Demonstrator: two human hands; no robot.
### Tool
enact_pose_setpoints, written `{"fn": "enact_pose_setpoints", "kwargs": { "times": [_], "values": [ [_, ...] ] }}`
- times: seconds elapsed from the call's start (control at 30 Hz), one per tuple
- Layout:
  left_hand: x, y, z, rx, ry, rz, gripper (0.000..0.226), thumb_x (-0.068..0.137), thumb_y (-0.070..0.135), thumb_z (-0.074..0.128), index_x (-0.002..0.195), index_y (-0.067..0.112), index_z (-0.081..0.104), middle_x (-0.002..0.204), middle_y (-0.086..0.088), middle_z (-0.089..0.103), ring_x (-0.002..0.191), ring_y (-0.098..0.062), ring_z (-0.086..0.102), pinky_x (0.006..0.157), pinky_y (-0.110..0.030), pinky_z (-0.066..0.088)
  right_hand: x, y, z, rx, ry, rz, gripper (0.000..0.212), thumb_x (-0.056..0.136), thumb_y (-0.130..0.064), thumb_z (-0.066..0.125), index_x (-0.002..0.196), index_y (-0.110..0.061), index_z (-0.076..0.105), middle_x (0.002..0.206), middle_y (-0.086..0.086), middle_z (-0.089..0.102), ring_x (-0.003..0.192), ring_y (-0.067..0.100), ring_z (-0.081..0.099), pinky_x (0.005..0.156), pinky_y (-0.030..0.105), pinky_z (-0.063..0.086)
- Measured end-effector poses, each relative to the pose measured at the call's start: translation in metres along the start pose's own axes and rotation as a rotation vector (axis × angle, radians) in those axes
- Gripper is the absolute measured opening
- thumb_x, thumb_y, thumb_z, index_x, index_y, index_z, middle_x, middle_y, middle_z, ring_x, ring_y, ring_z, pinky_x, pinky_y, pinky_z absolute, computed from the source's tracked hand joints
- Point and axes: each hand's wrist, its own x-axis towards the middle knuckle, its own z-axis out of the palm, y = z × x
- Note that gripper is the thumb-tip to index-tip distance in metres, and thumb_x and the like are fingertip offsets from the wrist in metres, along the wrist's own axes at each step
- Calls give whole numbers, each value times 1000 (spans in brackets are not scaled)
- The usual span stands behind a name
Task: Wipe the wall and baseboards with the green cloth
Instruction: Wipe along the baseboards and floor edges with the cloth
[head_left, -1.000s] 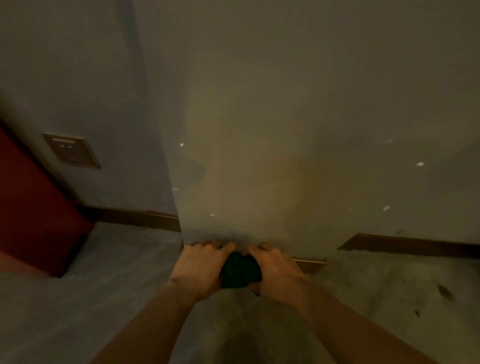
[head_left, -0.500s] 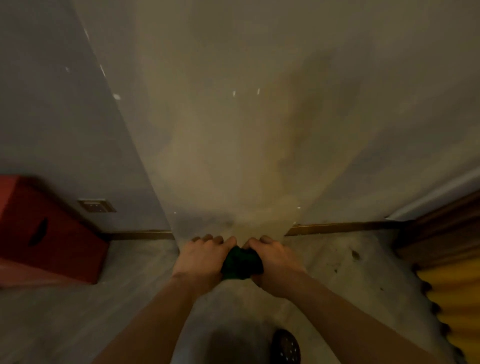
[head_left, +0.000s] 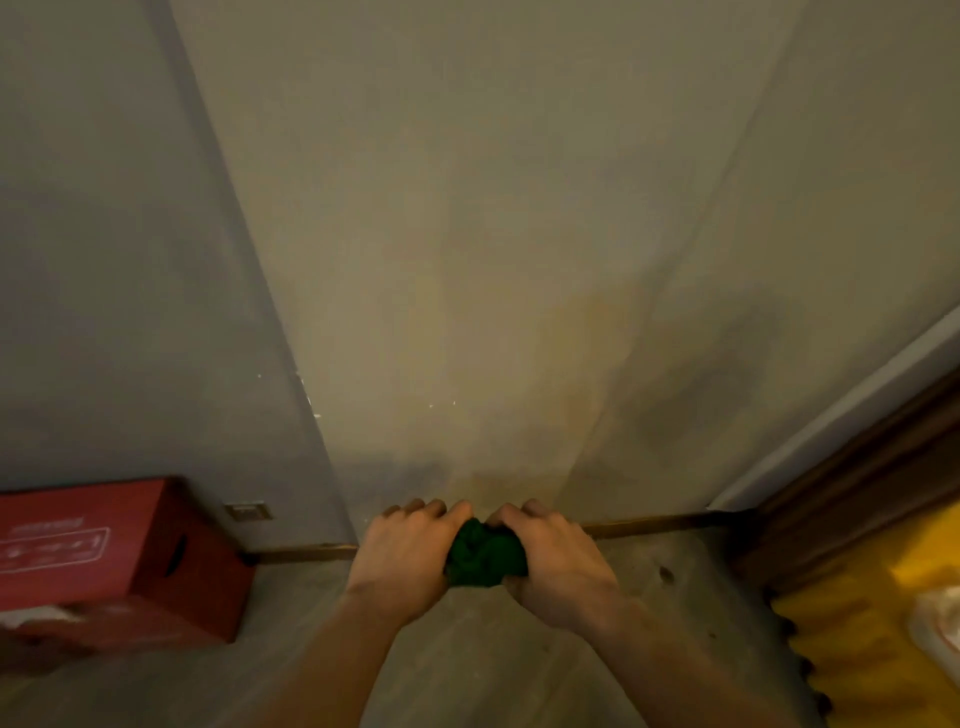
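Note:
The green cloth (head_left: 485, 555) is bunched into a wad between my two hands, low at the foot of the wall. My left hand (head_left: 402, 553) grips its left side and my right hand (head_left: 556, 561) grips its right side, knuckles toward the wall. The beige wall (head_left: 467, 260) rises straight ahead, with a projecting corner edge running up to the left and dark smudges on the right. A brown baseboard (head_left: 644, 525) runs along the wall's foot to the right of my hands, and another stretch of baseboard (head_left: 306, 552) shows to the left.
A red cardboard box (head_left: 130, 561) stands on the floor at the left against the side wall, near a wall socket (head_left: 248, 512). Yellow foam matting (head_left: 872, 613) and a dark wooden frame (head_left: 857, 488) fill the right. Grey concrete floor (head_left: 649, 571) lies below.
The view has tilted and pulled back, showing more wall above and more of the red box and yellow matting. Both hands stay on the cloth at the wall's foot.

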Motion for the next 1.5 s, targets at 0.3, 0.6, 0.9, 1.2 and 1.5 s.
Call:
{"fn": "enact_pose_setpoints", "kwargs": {
  "times": [0.3,0.6,0.9,1.2,1.5],
  "values": [
    [-27,53,-121,57,98,-22,42,82,41,70,113,33,42,109,2,62,104,-27,60,82,-41,49,-63,-30,-114,-53,115,-93,58,77,-25,76,126,-37,49,124,-3,53,112,28,58,92,40,51],
    [-27,67,-213,116,221,-5,41,85,39,69,117,29,45,111,1,62,104,-26,60,80,-39,49,-82,-65,-197,-105,267,-143,56,78,-22,75,127,-34,51,120,0,53,109,29,58,87,43,53],
    [-23,57,-254,131,338,-21,39,86,39,69,116,28,45,110,0,62,101,-26,59,77,-37,48,-68,-83,-226,-94,351,-191,56,76,-28,76,125,-37,50,116,-2,54,104,28,60,82,41,53],
    [-68,4,-233,129,266,-226,41,85,36,69,118,29,45,112,-1,62,103,-27,60,75,-36,45,-26,-129,-184,-79,226,-362,55,77,-25,76,125,-33,52,119,-1,53,107,26,59,82,39,53],
    [-154,-116,-213,91,272,-483,35,88,38,64,115,29,45,111,1,61,104,-27,60,79,-38,47,42,-255,-109,-97,110,-592,55,78,-24,76,126,-34,52,123,-2,52,113,26,57,87,36,51]
  ]
}}
